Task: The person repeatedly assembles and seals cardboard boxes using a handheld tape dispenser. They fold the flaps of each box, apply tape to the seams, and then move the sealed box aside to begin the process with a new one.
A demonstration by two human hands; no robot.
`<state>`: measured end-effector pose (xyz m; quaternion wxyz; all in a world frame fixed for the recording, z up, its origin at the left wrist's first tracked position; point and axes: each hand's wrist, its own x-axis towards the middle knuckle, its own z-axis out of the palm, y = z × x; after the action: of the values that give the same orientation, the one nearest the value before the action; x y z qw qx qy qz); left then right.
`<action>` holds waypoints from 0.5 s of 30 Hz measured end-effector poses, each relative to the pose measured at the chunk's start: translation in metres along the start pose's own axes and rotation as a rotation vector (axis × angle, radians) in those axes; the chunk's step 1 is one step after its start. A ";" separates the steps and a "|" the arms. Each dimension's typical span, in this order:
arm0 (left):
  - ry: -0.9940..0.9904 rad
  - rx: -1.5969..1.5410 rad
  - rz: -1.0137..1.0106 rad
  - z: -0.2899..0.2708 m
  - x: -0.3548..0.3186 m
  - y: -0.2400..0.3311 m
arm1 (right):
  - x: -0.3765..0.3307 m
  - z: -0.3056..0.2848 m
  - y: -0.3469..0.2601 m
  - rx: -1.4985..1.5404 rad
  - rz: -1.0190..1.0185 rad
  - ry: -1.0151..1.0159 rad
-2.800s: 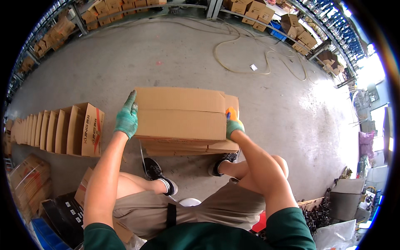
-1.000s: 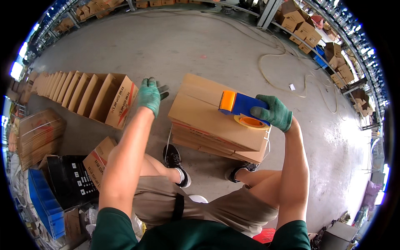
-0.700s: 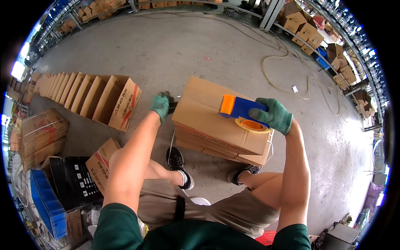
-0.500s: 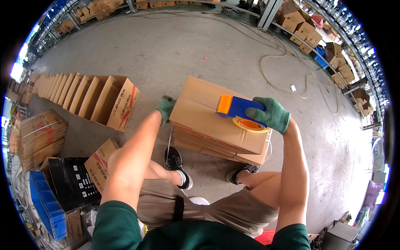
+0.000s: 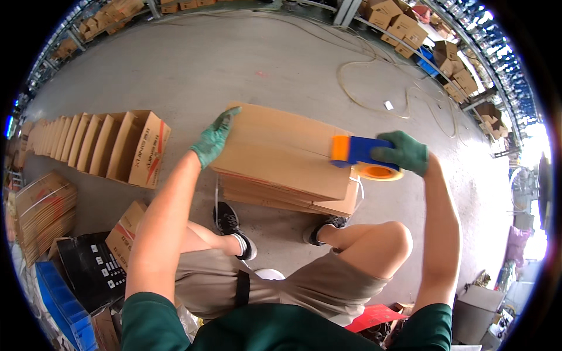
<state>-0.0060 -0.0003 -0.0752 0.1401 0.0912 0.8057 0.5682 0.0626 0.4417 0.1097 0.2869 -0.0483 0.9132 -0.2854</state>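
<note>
A flat-topped cardboard box (image 5: 281, 146) lies in front of my legs, on top of a stack of folded cardboard (image 5: 263, 196). My left hand (image 5: 215, 139), in a green glove, grips the box's left end, with its fingers along the far-left corner. In my right hand (image 5: 407, 153), also gloved in green, is a tape dispenser (image 5: 362, 151) with a blue body and an orange front. Its roll of yellow tape (image 5: 379, 172) hangs on the near side. The dispenser's orange front is at the box's right end; whether it touches the cardboard I cannot tell.
A long row of opened cartons (image 5: 111, 143) stands at the left, near a strapped stack of flat cardboard (image 5: 47, 210). A black box (image 5: 91, 269) and a blue bin (image 5: 61, 301) are at lower left. A hose (image 5: 342, 82) curls over the floor at far right, before shelves with cartons (image 5: 404, 29).
My left hand has moved up along the box's left end to its far corner. My right hand has carried the tape dispenser from above the box's top to its right end.
</note>
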 end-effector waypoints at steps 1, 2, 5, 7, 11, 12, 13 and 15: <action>-0.005 0.003 0.030 0.001 0.001 0.001 | -0.018 -0.011 0.023 -0.027 0.054 -0.007; -0.014 0.002 0.066 0.004 0.003 0.003 | -0.039 -0.020 0.042 -0.053 0.156 0.006; -0.055 -0.040 0.099 0.006 0.004 0.007 | -0.069 -0.032 0.079 -0.151 0.342 0.010; -0.051 0.024 0.082 0.001 -0.003 0.011 | -0.063 -0.025 0.088 -0.169 0.362 0.025; -0.014 0.254 0.045 -0.003 -0.006 0.020 | -0.025 0.007 0.074 -0.274 0.280 -0.011; 0.020 0.329 0.065 -0.005 -0.006 0.018 | -0.015 0.017 0.077 -0.258 0.241 0.002; 0.050 0.398 0.092 -0.002 -0.005 0.018 | -0.006 0.026 0.080 -0.207 0.236 0.002; 0.096 0.940 0.028 0.026 -0.011 0.071 | -0.004 0.045 0.083 -0.058 0.234 0.014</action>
<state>0.0118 0.0436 -0.0152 0.0385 0.1291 0.9799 0.1473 0.0971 0.4903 0.0361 0.3105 0.0524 0.9223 -0.2240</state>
